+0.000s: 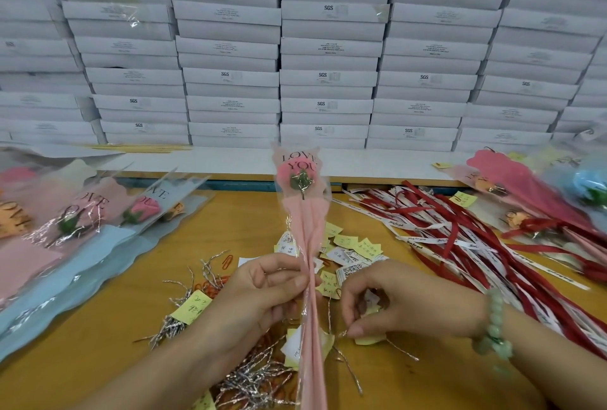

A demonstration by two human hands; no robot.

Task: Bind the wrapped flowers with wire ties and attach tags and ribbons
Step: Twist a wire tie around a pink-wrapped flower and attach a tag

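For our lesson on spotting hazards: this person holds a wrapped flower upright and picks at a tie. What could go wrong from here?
1. The left hand pinches the wrapped flower at one narrow spot only; if that pinch slackens, the gathered paper may spread before binding.
2. The right hand pinches a wire tie among loose yellow tags; it may drag a stray tag along.

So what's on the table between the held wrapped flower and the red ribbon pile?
Head view: loose yellow and white paper tags lie scattered between the wrapped flower and the ribbons, on the wooden table.
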